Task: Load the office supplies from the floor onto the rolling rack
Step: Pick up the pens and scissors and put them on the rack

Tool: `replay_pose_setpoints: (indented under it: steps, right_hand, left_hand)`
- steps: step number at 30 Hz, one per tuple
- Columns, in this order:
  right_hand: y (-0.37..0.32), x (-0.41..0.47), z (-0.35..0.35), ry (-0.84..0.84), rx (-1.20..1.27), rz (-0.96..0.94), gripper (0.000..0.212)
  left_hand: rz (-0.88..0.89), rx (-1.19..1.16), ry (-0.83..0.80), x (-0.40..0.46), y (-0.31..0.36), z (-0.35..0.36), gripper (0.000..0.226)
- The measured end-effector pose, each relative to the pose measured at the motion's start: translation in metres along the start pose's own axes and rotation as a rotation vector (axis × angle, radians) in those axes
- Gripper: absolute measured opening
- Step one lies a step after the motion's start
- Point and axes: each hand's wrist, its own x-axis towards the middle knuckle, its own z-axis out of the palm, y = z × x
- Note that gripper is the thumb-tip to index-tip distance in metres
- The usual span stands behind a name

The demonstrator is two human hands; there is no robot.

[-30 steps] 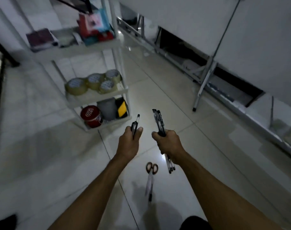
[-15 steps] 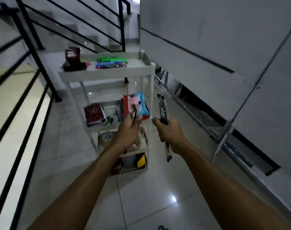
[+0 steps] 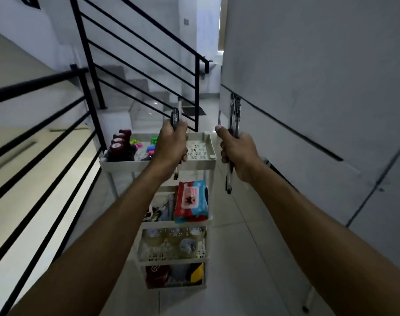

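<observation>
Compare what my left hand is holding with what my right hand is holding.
The left hand grips fewer pens, over the rack's top tray. The right hand grips a thicker pen bundle, off the rack's right side. Both sets stand roughly upright, with clear barrels and dark ends.

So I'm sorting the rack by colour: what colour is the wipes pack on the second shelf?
Red and light blue, pink label; wipes pack, head view.

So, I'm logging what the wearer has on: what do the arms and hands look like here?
Both forearms are bare up to the frame edge, no sleeves showing. The left hand and right hand wear no gloves; no watch, bracelet or ring is visible.
</observation>
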Motion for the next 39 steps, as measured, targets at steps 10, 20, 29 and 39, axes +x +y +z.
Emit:
replay_pose_setpoints:
  steps: [10, 20, 29, 39]
  right_hand:
    - [-0.020, 0.047, 0.040, 0.015, 0.041, -0.144, 0.024]
    - [0.040, 0.092, 0.074, 0.141, -0.145, -0.152, 0.024]
    - [0.038, 0.099, 0.077, 0.178, -0.411, -0.027, 0.034]
    - [-0.003, 0.126, 0.060, 0.294, -0.451, 0.163, 0.039]
  left_hand:
    - [0.153, 0.030, 0.017, 0.058, -0.012, -0.001, 0.026]
    - [-0.054, -0.026, 0.006, 0.103, -0.067, 0.026, 0.026]
    - [-0.237, 0.045, -0.081, 0.112, -0.069, 0.025, 0.018]
    - [-0.375, 0.283, -0.244, 0.129, -0.064, 0.037, 0.045]
